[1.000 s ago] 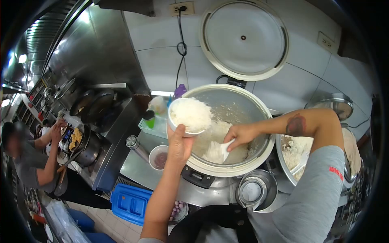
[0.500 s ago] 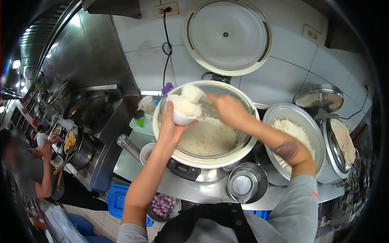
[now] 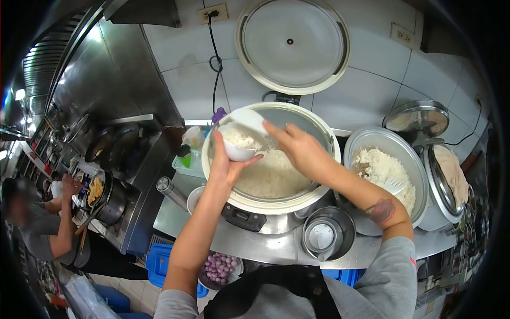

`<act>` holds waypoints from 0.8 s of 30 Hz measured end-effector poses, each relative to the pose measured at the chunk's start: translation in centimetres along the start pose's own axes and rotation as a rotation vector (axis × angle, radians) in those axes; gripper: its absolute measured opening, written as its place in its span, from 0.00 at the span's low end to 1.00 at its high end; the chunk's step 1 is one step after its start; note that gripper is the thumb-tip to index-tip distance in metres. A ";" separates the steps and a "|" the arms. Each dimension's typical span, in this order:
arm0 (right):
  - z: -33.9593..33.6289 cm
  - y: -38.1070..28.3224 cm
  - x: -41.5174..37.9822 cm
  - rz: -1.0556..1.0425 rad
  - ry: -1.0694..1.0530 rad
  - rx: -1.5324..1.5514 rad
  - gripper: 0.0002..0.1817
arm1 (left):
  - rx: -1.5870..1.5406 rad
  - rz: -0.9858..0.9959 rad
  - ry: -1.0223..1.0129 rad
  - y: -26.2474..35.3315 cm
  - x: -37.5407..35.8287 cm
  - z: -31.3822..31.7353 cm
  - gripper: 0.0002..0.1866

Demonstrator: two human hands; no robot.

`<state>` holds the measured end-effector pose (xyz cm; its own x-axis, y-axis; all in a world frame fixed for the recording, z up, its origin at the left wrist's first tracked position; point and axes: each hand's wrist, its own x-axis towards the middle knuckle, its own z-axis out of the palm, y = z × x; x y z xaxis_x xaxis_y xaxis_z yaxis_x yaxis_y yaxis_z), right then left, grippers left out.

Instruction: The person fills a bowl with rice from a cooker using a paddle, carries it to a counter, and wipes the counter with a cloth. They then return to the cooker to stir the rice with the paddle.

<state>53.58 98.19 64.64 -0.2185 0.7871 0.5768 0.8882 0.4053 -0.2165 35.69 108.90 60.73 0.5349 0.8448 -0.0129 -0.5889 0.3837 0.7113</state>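
My left hand holds a small white bowl of cooked rice over the left rim of a large open rice cooker. My right hand grips a white rice paddle, whose blade rests on top of the rice in the bowl. The cooker pot holds a bed of white rice. Its round lid stands raised against the tiled wall behind.
A second pot of rice with a white paddle in it sits to the right, a steel lid behind it. A steel container stands in front. At left, another person works at a stove with pans. A bowl of shallots sits below the counter.
My right hand has lowered the paddle onto the bowl and the rice mound on it is gone, now flattened in the bowl. A second paddle shows in the right pot.
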 end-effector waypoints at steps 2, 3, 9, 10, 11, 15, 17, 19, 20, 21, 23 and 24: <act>0.8 -0.5 -0.7 -0.072 0.011 -0.054 0.36 | 0.034 0.012 -0.019 -0.2 0.0 -0.1 0.45; 1.6 -0.4 -0.9 -0.087 0.049 -0.110 0.36 | 0.024 0.010 -0.038 -0.3 0.0 -0.4 0.46; 3.1 0.3 -0.7 -0.161 0.043 -0.159 0.36 | 0.012 0.083 -0.116 -0.4 0.1 -1.2 0.52; 2.3 0.9 -0.2 -0.185 -0.002 -0.109 0.34 | -0.007 0.095 -0.131 -0.5 0.2 -1.3 0.52; 1.6 1.3 0.4 -0.207 -0.045 -0.059 0.33 | -0.024 0.104 -0.147 -0.6 0.2 -1.4 0.52; -1.7 1.1 2.6 -0.082 -0.072 0.078 0.31 | 0.044 0.195 -0.138 -0.4 0.0 -0.6 0.48; -1.0 1.3 3.3 -0.051 0.081 0.001 0.30 | 0.092 0.224 -0.135 -0.6 -0.1 -0.9 0.45; 0.0 0.6 3.0 0.004 -0.030 -0.163 0.30 | 0.066 0.227 -0.124 -0.9 0.3 -1.7 0.44; 0.4 0.1 2.9 0.031 -0.080 -0.248 0.30 | 0.069 0.236 -0.126 -1.1 0.6 -2.1 0.44; 0.4 -0.8 2.5 0.019 -0.070 -0.290 0.29 | 0.071 0.246 -0.127 -1.1 0.8 -2.3 0.45; 0.1 -2.7 1.6 -0.013 -0.061 -0.373 0.29 | 0.085 0.279 -0.124 -1.0 0.7 -2.3 0.46; 0.5 -2.9 1.6 -0.039 -0.055 -0.408 0.30 | 0.090 0.296 -0.117 -1.1 0.5 -2.3 0.47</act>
<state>50.46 98.49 65.78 -0.2665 0.8030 0.5331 0.9638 0.2261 0.1412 35.21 109.76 58.39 0.4176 0.8642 0.2806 -0.6761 0.0891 0.7314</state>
